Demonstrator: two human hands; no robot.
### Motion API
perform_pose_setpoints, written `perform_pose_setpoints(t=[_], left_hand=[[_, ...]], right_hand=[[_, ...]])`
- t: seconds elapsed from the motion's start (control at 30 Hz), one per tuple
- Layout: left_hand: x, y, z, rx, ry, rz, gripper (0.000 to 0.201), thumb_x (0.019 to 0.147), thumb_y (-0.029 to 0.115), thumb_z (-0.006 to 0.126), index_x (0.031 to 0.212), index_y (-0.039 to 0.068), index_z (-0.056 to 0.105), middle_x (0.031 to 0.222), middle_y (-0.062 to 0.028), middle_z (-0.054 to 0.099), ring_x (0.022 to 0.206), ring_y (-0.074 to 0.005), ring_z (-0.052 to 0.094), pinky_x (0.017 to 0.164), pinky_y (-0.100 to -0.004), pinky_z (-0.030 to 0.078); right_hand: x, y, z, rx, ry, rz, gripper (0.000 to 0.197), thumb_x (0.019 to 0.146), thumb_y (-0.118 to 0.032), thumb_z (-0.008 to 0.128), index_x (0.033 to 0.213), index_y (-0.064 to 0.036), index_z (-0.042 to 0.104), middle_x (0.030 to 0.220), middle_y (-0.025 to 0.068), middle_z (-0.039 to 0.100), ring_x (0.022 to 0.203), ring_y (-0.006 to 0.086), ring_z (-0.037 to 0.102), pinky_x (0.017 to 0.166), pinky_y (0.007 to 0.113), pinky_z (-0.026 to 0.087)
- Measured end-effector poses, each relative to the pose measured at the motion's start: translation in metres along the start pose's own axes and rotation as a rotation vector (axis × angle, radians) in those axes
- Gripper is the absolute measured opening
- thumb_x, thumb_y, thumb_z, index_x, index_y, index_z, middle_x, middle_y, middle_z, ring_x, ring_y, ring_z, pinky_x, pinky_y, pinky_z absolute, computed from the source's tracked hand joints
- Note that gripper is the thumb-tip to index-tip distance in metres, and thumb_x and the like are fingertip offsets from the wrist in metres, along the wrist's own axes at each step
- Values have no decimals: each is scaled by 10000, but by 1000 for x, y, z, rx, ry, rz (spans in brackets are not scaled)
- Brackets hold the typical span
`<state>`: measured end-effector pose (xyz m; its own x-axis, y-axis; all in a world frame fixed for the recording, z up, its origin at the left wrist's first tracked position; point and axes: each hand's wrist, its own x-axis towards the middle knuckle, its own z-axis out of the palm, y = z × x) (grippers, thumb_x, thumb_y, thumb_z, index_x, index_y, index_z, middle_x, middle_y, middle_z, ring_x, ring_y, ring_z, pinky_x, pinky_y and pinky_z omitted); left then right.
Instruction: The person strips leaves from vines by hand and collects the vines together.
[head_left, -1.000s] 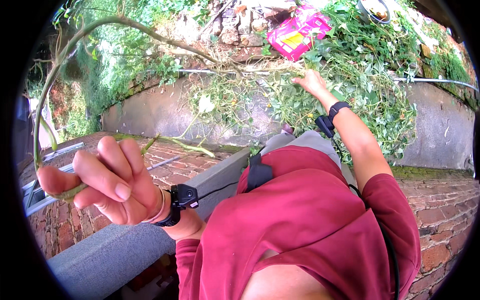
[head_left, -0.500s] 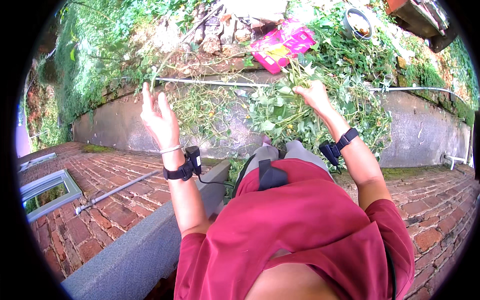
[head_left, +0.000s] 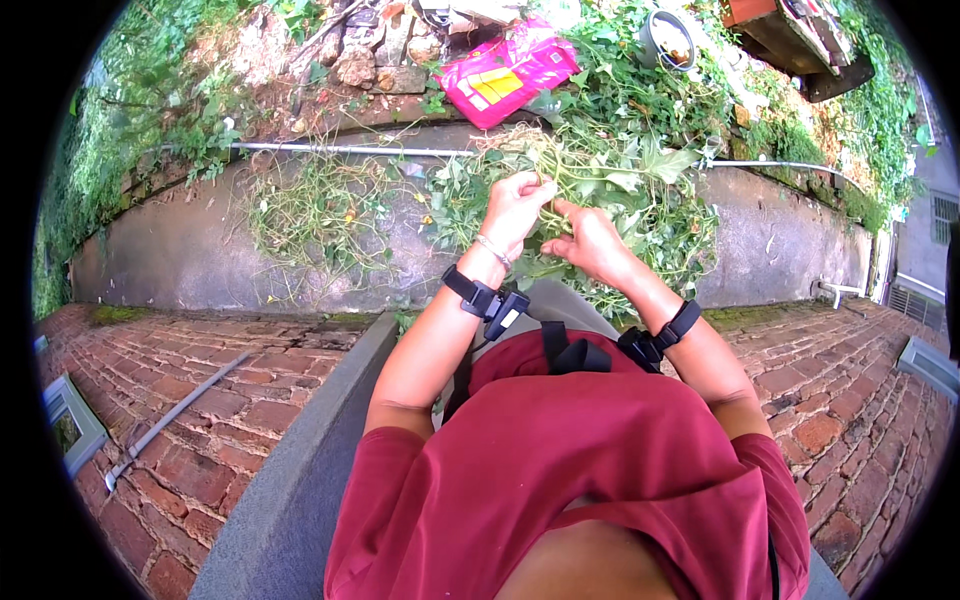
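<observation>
Both my hands meet over a heap of green leafy vines (head_left: 640,180) in front of my body. My left hand (head_left: 514,212) is closed, its thumb and fingers pinching thin pale vine stems. Close beside it on the right, my right hand (head_left: 595,246) curls its index finger around the vine stems, thumb pointing left; its other fingers are partly hidden. Broad leaves spread out beyond the right hand. Left of the hands lies a second tangle of stripped-looking stems (head_left: 325,212) with few leaves.
A pink plastic bag with a yellow patch (head_left: 508,75) lies beyond the vines, near stones (head_left: 357,66). A grey bucket (head_left: 667,42) stands at the far right. A pale pipe (head_left: 330,149) runs along the concrete strip (head_left: 170,245). Brick wall (head_left: 200,400) and a grey ledge (head_left: 300,470) are close by.
My left hand has come from the far left, where it was open, to the right hand and closed on vine stems. The right hand has shifted lower and left in the picture; the view has turned.
</observation>
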<state>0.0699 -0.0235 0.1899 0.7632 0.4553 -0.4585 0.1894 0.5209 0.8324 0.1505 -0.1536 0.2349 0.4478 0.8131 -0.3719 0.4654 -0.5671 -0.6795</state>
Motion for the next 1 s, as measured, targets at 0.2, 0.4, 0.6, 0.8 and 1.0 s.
perform_pose_setpoints(t=[0.2, 0.4, 0.6, 0.8, 1.0], left_hand=[[6, -10, -4, 83, -150, 35, 238, 890, 48, 656, 1117, 5, 597, 869, -44, 651, 772, -116, 635, 681, -240, 505], [13, 5, -22, 472, 63, 177, 217, 880, 69, 671, 1050, -64, 645, 787, -48, 656, 669, -106, 624, 584, -248, 499], [-10, 35, -9, 398, -27, 221, 148, 909, 91, 648, 981, -30, 695, 745, -4, 635, 598, -55, 523, 537, -209, 413], [-31, 50, 19, 223, -167, 207, 178, 934, 120, 641, 1048, -6, 694, 767, 13, 638, 593, -42, 502, 528, -192, 377], [-37, 63, 32, 257, -103, 120, 130, 927, 116, 649, 993, 13, 690, 760, -4, 671, 533, -52, 539, 495, -185, 388]], right_hand=[[-18, 2, -9, 28, -97, -13, 566, 772, -33, 673, 1321, 4, 541, 947, 286, 660, 682, 276, 650, 700, 370, 508], [-33, 0, -46, 181, 93, -5, 334, 812, -112, 678, 1115, 28, 659, 819, 237, 683, 752, 318, 686, 741, 410, 527], [-8, 35, -91, 509, 393, 14, 467, 775, -250, 834, 1080, 46, 641, 824, 7, 652, 715, 74, 564, 648, 232, 464], [23, 43, -47, 1225, -131, -110, 530, 808, -478, 768, 1095, -49, 647, 874, 4, 654, 656, 66, 486, 551, 211, 368], [17, 31, -42, 1171, -44, -142, 525, 773, -196, 825, 1188, 35, 602, 982, 44, 686, 888, 112, 619, 752, 272, 491]])
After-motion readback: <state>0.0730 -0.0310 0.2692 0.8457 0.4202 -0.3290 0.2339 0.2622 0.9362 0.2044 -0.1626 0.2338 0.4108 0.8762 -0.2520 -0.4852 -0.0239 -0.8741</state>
